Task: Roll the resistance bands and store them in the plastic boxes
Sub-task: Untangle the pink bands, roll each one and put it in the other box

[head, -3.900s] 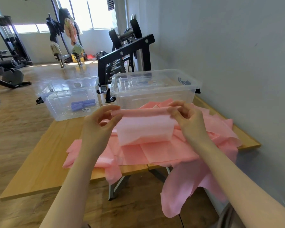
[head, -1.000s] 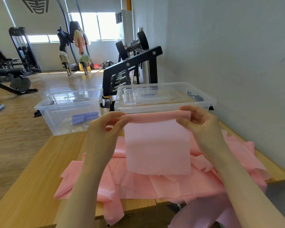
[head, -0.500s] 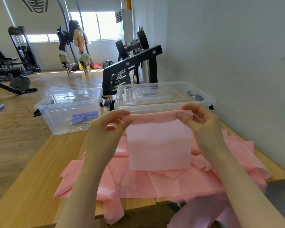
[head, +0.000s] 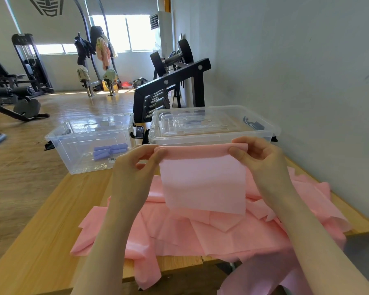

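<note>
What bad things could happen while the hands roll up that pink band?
The pink band is held only by its rolled top edge, by the left hand and the right hand, so the roll might slip loose. The pink pile hangs over the table edge and could slide off.

Pink band (head: 202,184), purple rolls (head: 109,150), clear boxes (head: 58,143).

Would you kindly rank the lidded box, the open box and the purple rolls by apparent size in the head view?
1. lidded box, though nearer, so unsure against
2. open box
3. purple rolls, clearly smallest
</note>
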